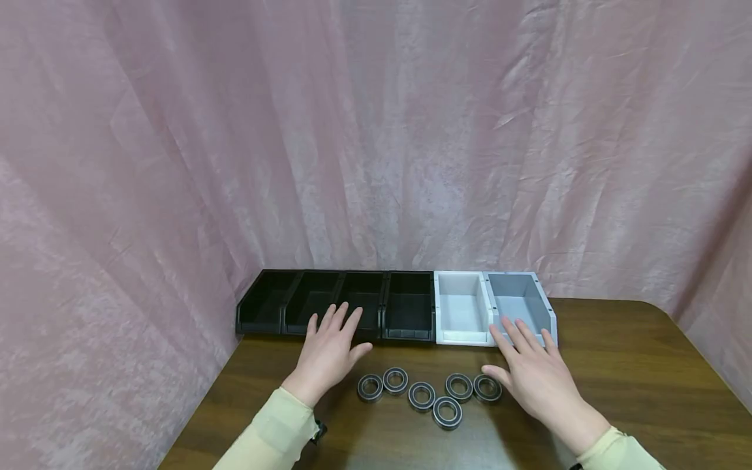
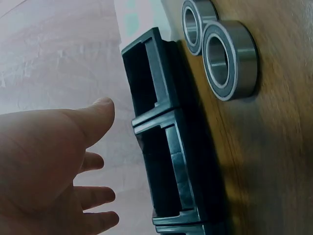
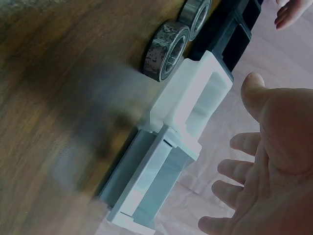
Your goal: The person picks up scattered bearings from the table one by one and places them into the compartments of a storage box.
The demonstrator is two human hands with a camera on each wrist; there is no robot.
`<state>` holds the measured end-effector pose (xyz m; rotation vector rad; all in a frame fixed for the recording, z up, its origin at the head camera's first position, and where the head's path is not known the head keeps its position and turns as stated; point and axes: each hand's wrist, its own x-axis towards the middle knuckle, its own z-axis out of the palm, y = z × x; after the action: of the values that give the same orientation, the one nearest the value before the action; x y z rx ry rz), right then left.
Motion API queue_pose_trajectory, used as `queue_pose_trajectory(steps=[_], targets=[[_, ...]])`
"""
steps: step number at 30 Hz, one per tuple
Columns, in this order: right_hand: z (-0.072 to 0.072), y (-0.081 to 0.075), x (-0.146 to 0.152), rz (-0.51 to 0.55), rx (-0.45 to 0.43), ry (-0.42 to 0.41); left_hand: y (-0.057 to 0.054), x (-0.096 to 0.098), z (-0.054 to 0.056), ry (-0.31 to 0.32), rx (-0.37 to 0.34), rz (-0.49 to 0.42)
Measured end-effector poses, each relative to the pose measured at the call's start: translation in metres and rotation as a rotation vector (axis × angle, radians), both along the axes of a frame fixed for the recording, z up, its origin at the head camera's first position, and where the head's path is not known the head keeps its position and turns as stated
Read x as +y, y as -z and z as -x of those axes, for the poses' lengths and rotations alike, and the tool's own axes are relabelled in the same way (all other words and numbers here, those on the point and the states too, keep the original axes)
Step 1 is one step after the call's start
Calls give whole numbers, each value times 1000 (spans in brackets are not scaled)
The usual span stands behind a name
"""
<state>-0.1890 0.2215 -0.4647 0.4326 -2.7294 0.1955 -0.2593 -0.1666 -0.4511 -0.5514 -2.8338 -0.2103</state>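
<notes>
While the left hand [image 1: 326,356] and right hand [image 1: 537,375] hover, fingers apart, holding nothing, six bearings [image 1: 448,424] lie flat roughly between them on the table [image 1: 623,365], so they probably won't roll. Bins [image 1: 463,337] line up behind, easy to reach I guess.

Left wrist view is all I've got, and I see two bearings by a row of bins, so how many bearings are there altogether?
Observer: Six bearings, all lying on the wooden table.
Operator: Is anything being held outside my view?
Observer: No, the right hand has its fingers spread and holds nothing.
Operator: What stands at the row's right end?
Observer: A gray bin, directly beside the white bin.
</notes>
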Motion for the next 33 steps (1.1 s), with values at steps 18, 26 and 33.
queue_pose_trajectory(steps=[18, 26, 33], targets=[[27, -4, -13, -2, -39, -2, 3, -5, 24, -48, -35, 9], [35, 0, -19, -3, -54, -11, 14, -7, 26, -81, -99, 0], [42, 5, -20, -5, -93, -4, 16, -6, 29, -76, -103, 6]])
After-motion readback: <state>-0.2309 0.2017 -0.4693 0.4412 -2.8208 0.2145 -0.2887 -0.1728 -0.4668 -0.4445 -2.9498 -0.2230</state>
